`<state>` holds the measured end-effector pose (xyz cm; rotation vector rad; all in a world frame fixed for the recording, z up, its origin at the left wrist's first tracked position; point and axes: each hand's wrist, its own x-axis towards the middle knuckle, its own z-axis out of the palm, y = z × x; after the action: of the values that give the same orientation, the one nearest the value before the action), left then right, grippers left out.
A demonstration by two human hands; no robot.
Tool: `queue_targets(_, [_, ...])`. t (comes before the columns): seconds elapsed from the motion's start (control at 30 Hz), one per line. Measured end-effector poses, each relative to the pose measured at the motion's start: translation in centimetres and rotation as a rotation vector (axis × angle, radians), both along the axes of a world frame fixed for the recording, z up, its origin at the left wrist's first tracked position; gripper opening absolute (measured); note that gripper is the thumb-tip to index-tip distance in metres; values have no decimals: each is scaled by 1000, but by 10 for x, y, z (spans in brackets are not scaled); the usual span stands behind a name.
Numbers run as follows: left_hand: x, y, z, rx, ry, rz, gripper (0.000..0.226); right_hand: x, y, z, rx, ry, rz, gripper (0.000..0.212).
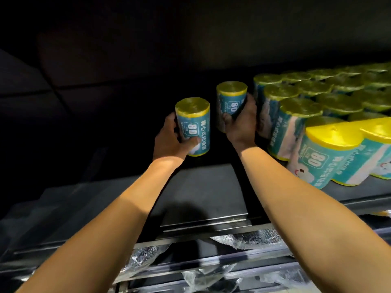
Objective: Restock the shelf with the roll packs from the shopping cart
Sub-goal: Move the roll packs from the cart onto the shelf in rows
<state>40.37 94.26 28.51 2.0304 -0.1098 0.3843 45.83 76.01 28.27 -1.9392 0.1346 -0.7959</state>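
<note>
Forearms reach over the dark shelf (201,187), each grip curled round one upright roll pack: the left hand (171,138) holds the nearer roll (193,125), the right hand (240,123) the farther roll (231,98) just beside the stocked rows (313,98). Best to seat the right one flush against that row first, label outward, then set the left beside it.

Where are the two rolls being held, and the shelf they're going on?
Left roll (194,125): head view, on its blue label, gripped by the left hand (169,140).
Right roll (231,101): head view, on its label, gripped by the right hand (241,123).
Shelf (203,191): head view, on its bare dark surface.
</note>
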Motion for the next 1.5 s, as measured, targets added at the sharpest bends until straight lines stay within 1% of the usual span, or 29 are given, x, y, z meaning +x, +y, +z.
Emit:
queue_targets(0.13, [33, -12, 5, -15, -29, 2, 75, 13, -3, -2, -11, 29, 6, 79])
queue_targets(0.4, [89, -32, 0, 106, -59, 65, 80, 29, -6, -4, -21, 81, 35, 81])
queue_targets(0.53, [98, -38, 1, 129, -64, 92, 76, 34, -6, -4, -13, 96, 54, 83])
queue_targets(0.67, [100, -43, 0, 156, -89, 150, 78, 37, -5, -6, -10, 99, 39, 87])
queue_targets(0.83, [99, -50, 2, 161, -61, 236, 80, 40, -3, -6, -20, 115, -9, 91])
queue_targets(1.0, [95, -52, 5, 138, -54, 224, 79, 34, -4, -2, -23, 143, -8, 94])
queue_targets(1.07, [95, -51, 6, 121, -48, 204, 82, 26, -5, -2, -3, 131, -16, 91])
queue_targets(1.17, [97, -43, 5, 51, -39, 199, 99, 7, -1, -6, 51, 63, 8, 76])
queue_targets(1.2, [98, -41, 2, 49, -44, 200, 100, 1, 1, -8, 46, 58, 32, 73])
queue_targets(1.27, [98, -39, -1, 72, -48, 167, 87, -6, 3, -12, 29, 89, 95, 65])
queue_targets(1.33, [99, -40, -3, 67, -52, 152, 75, -6, 1, -12, 24, 118, 123, 65])
queue_targets(1.5, [102, -55, -1, 47, -47, 153, 67, -7, -5, -2, 116, 172, 131, 69])
